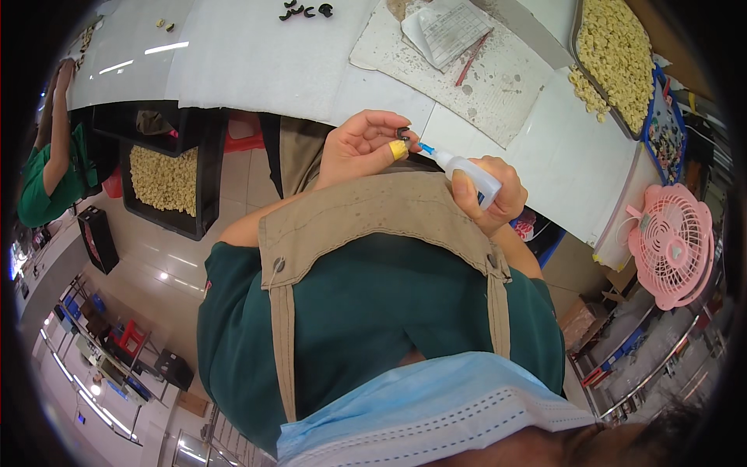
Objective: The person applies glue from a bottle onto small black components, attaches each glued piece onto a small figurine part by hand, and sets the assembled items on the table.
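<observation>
My left hand (pixel 359 145) pinches a small black curved part (pixel 403 133) between thumb and fingers; one fingertip wears a yellow cot. My right hand (pixel 489 193) grips a small white glue bottle (pixel 469 172) with a blue nozzle. The nozzle tip points at the black part and nearly touches it. Both hands hover just in front of the white table's edge (pixel 436 117), above my tan apron. Several more black curved parts (pixel 305 10) lie far back on the table.
A stained mat (pixel 498 86) with a notepad and a red pen lies on the table. A tray of pale yellow pieces (pixel 618 50) stands at right, a pink fan (pixel 673 243) beside it. A black bin of yellow pieces (pixel 165 180) sits lower left. Another person in green (pixel 47 175) is at far left.
</observation>
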{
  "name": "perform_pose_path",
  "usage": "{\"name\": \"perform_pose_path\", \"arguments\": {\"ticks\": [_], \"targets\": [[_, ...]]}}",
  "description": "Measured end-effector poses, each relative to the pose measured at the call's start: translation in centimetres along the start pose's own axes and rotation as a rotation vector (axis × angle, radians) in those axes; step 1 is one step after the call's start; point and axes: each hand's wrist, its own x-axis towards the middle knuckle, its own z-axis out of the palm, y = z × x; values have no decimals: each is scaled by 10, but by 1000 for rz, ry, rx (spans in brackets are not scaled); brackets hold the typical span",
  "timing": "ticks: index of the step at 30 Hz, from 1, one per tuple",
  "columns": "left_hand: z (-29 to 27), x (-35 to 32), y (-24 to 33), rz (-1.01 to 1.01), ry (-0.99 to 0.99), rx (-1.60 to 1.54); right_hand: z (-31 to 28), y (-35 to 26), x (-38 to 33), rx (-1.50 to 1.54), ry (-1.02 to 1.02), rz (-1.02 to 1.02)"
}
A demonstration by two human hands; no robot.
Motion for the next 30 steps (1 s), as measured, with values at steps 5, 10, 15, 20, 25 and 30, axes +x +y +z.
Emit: {"name": "perform_pose_path", "arguments": {"ticks": [5, 10, 15, 20, 25, 30], "targets": [[0, 1, 0, -1, -2, 7, 1, 1, -1, 15, 3, -21], [-3, 1, 0, 12, 3, -4, -1, 6, 15, -57, 206, 14], [-3, 5, 2, 1, 112, 80, -17, 53, 63, -48, 177, 414], [-2, 7, 6, -3, 61, 19, -28, 70, 72, -370, 12, 293], [-3, 7, 5, 26, 48, 44, -80, 87, 88, -629, 151, 254], [0, 7, 3, 10, 25, 34, -100, 117, 97, -892, 122, 158]]}}
